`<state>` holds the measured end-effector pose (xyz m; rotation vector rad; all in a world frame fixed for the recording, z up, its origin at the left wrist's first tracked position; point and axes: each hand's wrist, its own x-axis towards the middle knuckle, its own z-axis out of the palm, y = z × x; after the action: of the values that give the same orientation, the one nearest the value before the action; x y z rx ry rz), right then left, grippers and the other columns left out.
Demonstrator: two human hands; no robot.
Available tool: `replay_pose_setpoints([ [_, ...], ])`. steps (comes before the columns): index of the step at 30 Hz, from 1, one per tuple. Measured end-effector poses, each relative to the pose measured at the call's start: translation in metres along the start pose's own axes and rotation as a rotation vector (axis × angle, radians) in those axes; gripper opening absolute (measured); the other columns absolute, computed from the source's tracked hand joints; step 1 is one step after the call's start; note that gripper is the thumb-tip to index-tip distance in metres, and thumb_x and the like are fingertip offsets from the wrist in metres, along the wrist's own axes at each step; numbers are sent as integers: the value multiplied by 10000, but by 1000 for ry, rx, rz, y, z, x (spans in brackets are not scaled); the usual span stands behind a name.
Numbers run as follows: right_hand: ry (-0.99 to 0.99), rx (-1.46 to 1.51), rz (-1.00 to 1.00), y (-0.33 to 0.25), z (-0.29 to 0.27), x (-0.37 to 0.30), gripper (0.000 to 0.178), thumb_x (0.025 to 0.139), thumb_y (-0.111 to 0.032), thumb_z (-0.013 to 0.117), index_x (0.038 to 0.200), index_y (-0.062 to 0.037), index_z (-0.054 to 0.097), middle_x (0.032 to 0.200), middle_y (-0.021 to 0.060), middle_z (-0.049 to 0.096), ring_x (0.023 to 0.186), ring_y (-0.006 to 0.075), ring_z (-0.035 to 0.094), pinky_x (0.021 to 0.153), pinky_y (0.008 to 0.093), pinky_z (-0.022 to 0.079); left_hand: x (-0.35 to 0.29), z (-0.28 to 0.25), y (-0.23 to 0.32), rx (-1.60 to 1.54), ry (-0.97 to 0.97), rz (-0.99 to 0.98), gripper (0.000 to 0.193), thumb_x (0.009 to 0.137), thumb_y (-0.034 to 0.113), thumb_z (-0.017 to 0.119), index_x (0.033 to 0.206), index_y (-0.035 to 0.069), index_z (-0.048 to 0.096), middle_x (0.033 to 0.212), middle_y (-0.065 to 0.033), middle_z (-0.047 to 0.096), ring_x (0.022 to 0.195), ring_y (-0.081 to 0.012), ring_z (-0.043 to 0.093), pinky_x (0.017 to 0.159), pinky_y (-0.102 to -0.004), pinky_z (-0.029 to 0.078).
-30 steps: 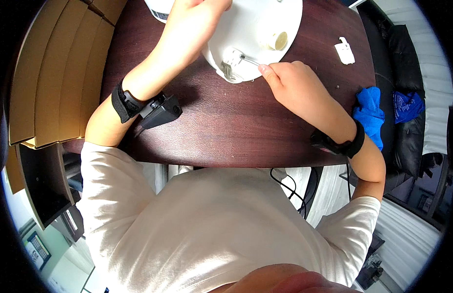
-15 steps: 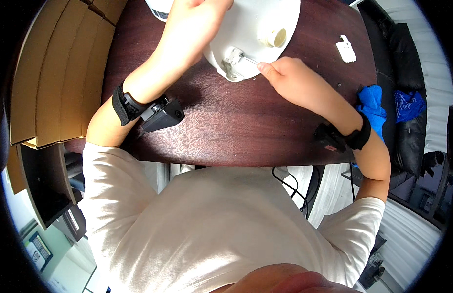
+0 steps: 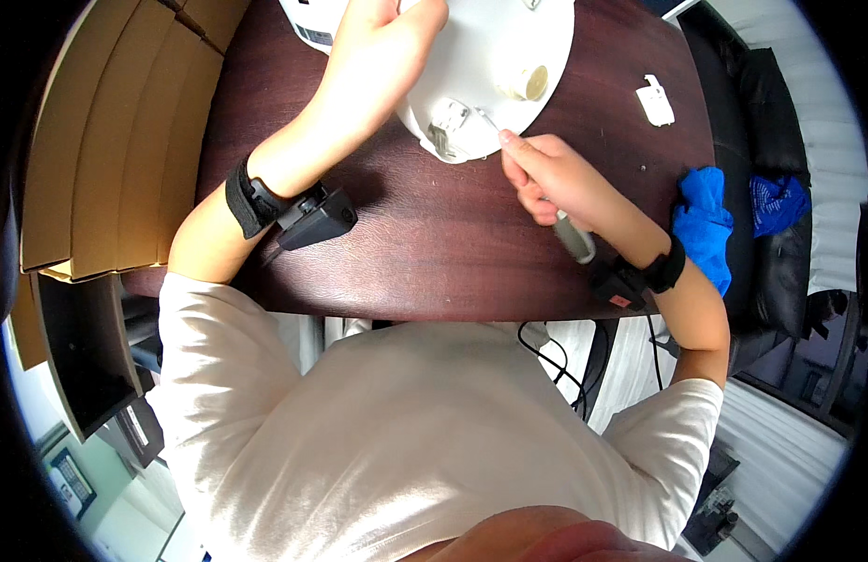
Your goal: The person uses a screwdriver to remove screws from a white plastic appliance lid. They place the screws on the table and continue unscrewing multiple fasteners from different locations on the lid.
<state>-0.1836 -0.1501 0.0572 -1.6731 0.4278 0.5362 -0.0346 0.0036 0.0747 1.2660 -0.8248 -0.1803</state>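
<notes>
right hand (image 3: 553,175) curled round tool (image 3: 575,240) | tip (image 3: 482,113) backed off shell's (image 3: 485,51) 7-o'clock pocket (image 3: 446,129), contact prob broken | left hand (image 3: 385,45) grip: can't tell

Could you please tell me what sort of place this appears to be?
Probably a living room or small office: a dark reddish-brown wood-look table stands near a black leather-look sofa, and tall brown cardboard boxes line the table's left side.
</notes>
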Motion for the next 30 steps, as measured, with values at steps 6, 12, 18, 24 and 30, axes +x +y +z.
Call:
replay_pose_setpoints([
  [6, 437, -926, -497, 1, -9, -1, 438, 966, -296, 483, 671, -6, 626, 599, 210, 580, 516, 353, 589, 518, 427, 480, 0, -6, 6, 19, 10, -204, 507, 831, -8, 427, 1338, -36, 432, 1166, -104, 546, 991, -146, 497, 873, -250, 413],
  [12, 432, -1037, -508, -10, 0, -2, 447, 957, -297, 489, 657, 2, 632, 615, 213, 593, 572, 369, 618, 553, 432, 510, 0, 2, 8, -105, 53, -163, 518, 827, -19, 423, 1346, -31, 431, 1160, -91, 554, 934, -120, 496, 831, -222, 416],
  [18, 417, -1039, -479, -15, 0, -2, 451, 956, -290, 494, 654, 13, 635, 624, 224, 595, 595, 372, 630, 563, 433, 517, 0, 2, 6, -137, 39, -137, 529, 824, -28, 412, 1353, -30, 424, 1172, -97, 548, 955, -125, 498, 845, -234, 421],
  [24, 416, -1038, -463, -13, -4, 1, 455, 954, -287, 498, 651, 23, 632, 626, 237, 591, 604, 384, 630, 563, 440, 517, 0, 7, 10, -157, 50, -146, 545, 814, -33, 406, 1360, -34, 413, 1157, -103, 550, 940, -123, 500, 836, -239, 428],
  [30, 401, -997, -437, -16, -3, 5, 451, 954, -304, 502, 683, 35, 626, 634, 248, 573, 586, 395, 599, 569, 429, 499, -2, 4, 14, -77, 30, -208, 558, 783, -46, 418, 1340, -41, 431, 1181, -121, 552, 1006, -158, 522, 885, -257, 427],
])
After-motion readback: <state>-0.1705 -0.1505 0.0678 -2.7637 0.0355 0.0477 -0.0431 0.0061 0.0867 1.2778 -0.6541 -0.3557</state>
